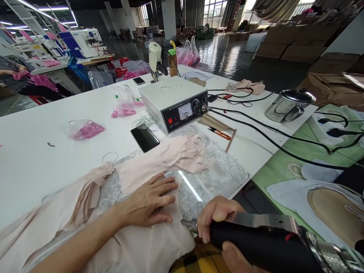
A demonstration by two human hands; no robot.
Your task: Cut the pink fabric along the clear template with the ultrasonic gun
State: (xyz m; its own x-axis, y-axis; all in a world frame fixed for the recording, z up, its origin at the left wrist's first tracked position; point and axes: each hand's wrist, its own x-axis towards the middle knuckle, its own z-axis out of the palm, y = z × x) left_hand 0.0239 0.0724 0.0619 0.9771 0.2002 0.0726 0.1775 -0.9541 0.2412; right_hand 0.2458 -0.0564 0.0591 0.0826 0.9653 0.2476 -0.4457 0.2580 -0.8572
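My left hand (150,201) lies flat, fingers spread, on a pale pink piece of fabric (159,242) that hangs over the table's near edge. In my right hand (218,220) is a black handheld ultrasonic cutter (264,239) with a metal lever on top. Its metal tip (187,223) points left at the fabric's right edge, close to my left fingers; whether it touches the cloth I cannot tell. Beneath the cloth is a clear, glossy mat (224,170). A pile of pink fabric pieces (170,153) lies beyond my left hand, and another stack (82,193) sits to the left.
A control box (184,112) with a dial stands mid-table, its black cables (256,120) running right. Around it are a phone (145,137), orange thread snips (220,133), bags of pink bits (87,130) and a steel-lidded pot (290,106). A person's arms (14,74) show far left.
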